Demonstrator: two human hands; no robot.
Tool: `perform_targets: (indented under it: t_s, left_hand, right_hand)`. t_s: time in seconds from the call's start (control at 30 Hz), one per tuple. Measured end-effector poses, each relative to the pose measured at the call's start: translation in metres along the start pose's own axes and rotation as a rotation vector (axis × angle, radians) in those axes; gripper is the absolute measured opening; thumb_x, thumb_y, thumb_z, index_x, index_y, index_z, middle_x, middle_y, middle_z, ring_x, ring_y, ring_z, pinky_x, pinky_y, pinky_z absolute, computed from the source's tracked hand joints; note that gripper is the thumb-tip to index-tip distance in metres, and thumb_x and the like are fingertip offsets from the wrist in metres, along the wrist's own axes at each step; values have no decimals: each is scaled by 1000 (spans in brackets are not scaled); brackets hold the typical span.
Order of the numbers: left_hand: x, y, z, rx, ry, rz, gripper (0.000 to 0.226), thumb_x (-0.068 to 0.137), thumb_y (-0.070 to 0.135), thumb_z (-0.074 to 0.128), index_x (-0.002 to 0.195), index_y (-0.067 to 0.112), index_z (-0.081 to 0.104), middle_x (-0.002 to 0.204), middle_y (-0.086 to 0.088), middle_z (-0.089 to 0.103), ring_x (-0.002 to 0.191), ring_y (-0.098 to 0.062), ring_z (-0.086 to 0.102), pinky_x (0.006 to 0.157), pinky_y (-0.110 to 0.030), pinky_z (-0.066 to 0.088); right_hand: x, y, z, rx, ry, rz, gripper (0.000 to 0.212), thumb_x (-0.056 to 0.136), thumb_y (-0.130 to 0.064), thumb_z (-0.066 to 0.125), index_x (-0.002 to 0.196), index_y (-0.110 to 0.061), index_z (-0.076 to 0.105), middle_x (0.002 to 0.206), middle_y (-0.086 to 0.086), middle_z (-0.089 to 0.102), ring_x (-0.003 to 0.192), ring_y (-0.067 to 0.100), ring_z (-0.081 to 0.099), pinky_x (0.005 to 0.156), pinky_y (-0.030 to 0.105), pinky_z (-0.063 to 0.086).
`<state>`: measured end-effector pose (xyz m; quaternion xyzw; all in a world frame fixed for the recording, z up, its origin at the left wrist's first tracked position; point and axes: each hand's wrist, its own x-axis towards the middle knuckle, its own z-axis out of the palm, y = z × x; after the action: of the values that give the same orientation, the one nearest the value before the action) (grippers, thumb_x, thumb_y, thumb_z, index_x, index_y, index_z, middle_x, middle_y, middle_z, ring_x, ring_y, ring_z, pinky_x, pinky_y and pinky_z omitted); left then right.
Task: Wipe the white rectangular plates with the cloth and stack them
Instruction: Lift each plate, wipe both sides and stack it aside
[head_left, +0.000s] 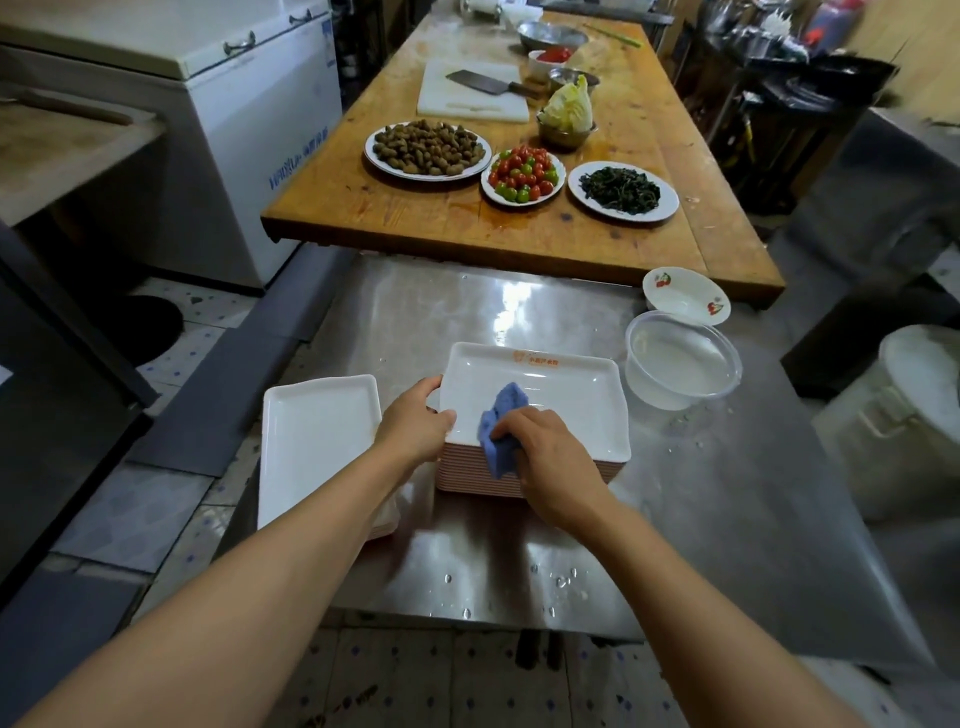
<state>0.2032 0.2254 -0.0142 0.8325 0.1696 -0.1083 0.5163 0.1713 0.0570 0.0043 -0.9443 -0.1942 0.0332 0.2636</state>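
Hands at work over a steel table (519, 545), seen from a head-worn camera looking forward and down. The right hand (550, 462) grips a blue cloth (500, 431), fingers curled round it, and presses it onto the near left part of the top white rectangular plate (561, 400). That plate bears a small orange print near its far rim and lies on a tall stack of plates (467, 475) in the middle of the table. The left hand (415, 421) holds the left edge of the top plate, fingers curled over its rim. Just to the left, at the table's edge, lies a second, lower pile of white plates (311, 441), partly hidden by the left forearm. Right of the tall stack stands a clear plastic bowl (683, 358) with water in it, and just behind that a small white bowl (685, 296) with red fruit prints. Water drops dot the near part of the table. Beyond it stands a wooden table (519, 228) carrying a plate of peanuts (427, 149), a plate of cherry tomatoes (523, 175), a plate of dark greens (622, 190), a white cutting board (472, 91) with a cleaver (480, 83) on it, and a cabbage (570, 106) in a metal bowl. A white chest freezer (208, 104) stands at the left
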Motion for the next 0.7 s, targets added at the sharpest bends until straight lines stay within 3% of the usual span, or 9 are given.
perform_targets:
  t_s: [0.17,0.3,0.33,0.4,0.5,0.6,0.7]
  left_hand:
    - [4,-3,1,-44,-12,-9,49,89,8,47,131,32,48,75,-3,64,58,-19,55,51,-26,44]
    - [4,-3,2,-43,-8,-4,50,90,5,47,132,32,49,77,-4,63,59,-19,54,47,-25,43]
    - [5,-2,2,-46,-9,0,51,89,4,47,132,32,49,76,-4,63,58,-19,54,47,-25,43]
    - [5,-3,1,-60,-14,9,53,89,2,47,134,32,49,75,-6,62,55,-18,52,45,-24,42]
    - [5,-5,0,-74,-26,24,54,89,2,47,134,33,49,72,-5,57,54,-16,50,45,-23,42]
    - [5,-6,-1,-98,-39,42,54,90,2,46,134,33,49,65,0,51,49,-11,46,42,-20,40]
    - [4,-6,-1,-101,-51,47,53,93,5,46,137,33,45,70,-1,53,53,-11,48,42,-19,40]
  right_hand:
    - [-21,32,-24,-135,119,182,18,81,-5,51,77,-14,67,89,4,67,85,26,58,78,36,46]
    - [-15,40,-30,-141,149,211,18,74,2,51,65,-11,59,75,-8,54,74,19,51,64,25,39]
    - [-9,43,-28,-92,158,237,18,75,5,49,68,-10,56,76,-8,53,74,20,51,64,23,39]
    - [6,48,-26,-175,129,254,14,83,0,51,90,-9,59,99,1,57,93,24,53,75,30,43]
    - [26,57,-23,-291,115,266,37,88,-16,55,124,-9,49,128,7,45,116,24,40,90,32,40]
    - [42,48,-14,-208,154,239,41,88,-19,56,127,-8,48,133,10,39,118,27,37,95,33,37]
    - [57,31,-1,-196,100,143,45,86,-18,58,128,-11,48,137,9,33,121,28,34,96,34,38]
